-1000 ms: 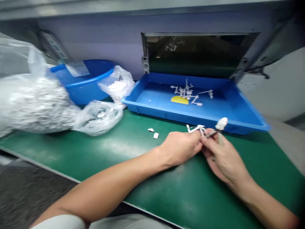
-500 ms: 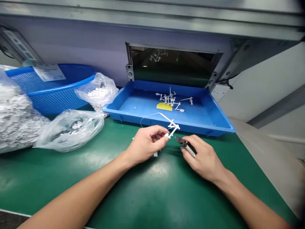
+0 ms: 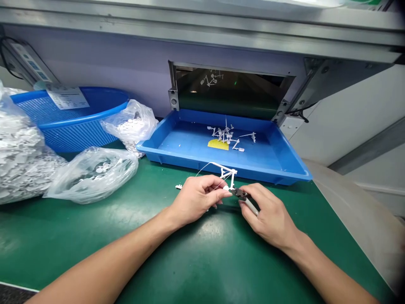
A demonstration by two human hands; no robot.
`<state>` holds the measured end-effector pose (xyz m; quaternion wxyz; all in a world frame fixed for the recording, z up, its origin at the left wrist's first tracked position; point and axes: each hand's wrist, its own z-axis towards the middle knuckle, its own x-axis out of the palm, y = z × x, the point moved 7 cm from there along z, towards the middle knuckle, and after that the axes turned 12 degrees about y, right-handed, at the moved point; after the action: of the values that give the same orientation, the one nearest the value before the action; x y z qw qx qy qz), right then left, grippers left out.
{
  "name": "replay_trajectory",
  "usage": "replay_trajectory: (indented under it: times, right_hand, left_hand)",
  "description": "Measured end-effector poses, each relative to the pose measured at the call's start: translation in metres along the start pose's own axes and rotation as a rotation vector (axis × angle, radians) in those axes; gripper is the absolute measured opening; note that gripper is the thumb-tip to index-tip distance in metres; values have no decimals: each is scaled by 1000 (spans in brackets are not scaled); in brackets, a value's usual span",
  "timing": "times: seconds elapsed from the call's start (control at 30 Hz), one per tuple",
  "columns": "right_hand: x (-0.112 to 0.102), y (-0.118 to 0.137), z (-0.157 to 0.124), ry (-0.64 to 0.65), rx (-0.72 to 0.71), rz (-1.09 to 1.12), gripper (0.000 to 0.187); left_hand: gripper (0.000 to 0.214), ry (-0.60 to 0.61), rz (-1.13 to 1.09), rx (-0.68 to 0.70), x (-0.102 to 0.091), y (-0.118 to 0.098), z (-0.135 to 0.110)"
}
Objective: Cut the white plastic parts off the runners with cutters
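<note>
My left hand (image 3: 198,200) pinches a white plastic sprue (image 3: 227,172) with a thin curved strand trailing to the left. My right hand (image 3: 270,215) is shut on a pair of small side cutters (image 3: 244,198) with pale handles. The dark metal jaws of the cutters sit right at the base of the sprue, next to my left fingertips. My fingers hide the lower end of the sprue. Both hands are held just above a green bench mat (image 3: 79,240).
A blue tray (image 3: 221,166) holds several white sprue pieces and a yellow pad. A blue mesh basket (image 3: 79,131) and clear bags of white parts (image 3: 93,177) stand to the left. Small white bits lie on the mat. A dark window opening (image 3: 228,95) is behind the tray.
My right hand has brought the cutter jaws in to the sprue. The sprue now stands more upright, and the view has swung left and steadied.
</note>
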<state>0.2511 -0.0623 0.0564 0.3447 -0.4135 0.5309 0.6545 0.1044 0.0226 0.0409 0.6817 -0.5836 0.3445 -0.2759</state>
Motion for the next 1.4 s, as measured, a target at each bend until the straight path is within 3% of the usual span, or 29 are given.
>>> replay_trajectory:
  times: [0.53, 0.73, 0.93, 1.13, 1.23, 1.33, 1.4]
  right_hand:
    - [4, -2, -1, 29, -11, -179, 22]
    - [-8, -13, 0, 73, 37, -48, 20]
    - [-44, -40, -5, -176, 134, -10, 13]
    - [-31, -41, 1, -179, 104, 8, 18]
    - [-29, -28, 5, -207, 78, 45, 27]
    - [-30, -7, 16, -193, 53, 92, 29]
    - [-28, 9, 27, -155, 20, 92, 28]
  left_hand:
    - [13, 37, 154, 39, 3, 2, 2]
    - [13, 55, 205, 83, 5, 3, 7]
    - [12, 60, 246, 151, 7, -4, 6]
    - [13, 22, 218, 212, 4, -18, -2]
    - [12, -166, 276, 356, -33, -49, -15]
    - [18, -638, 245, 509, -115, -79, -47]
    - [23, -900, 292, 536, -171, -93, -68]
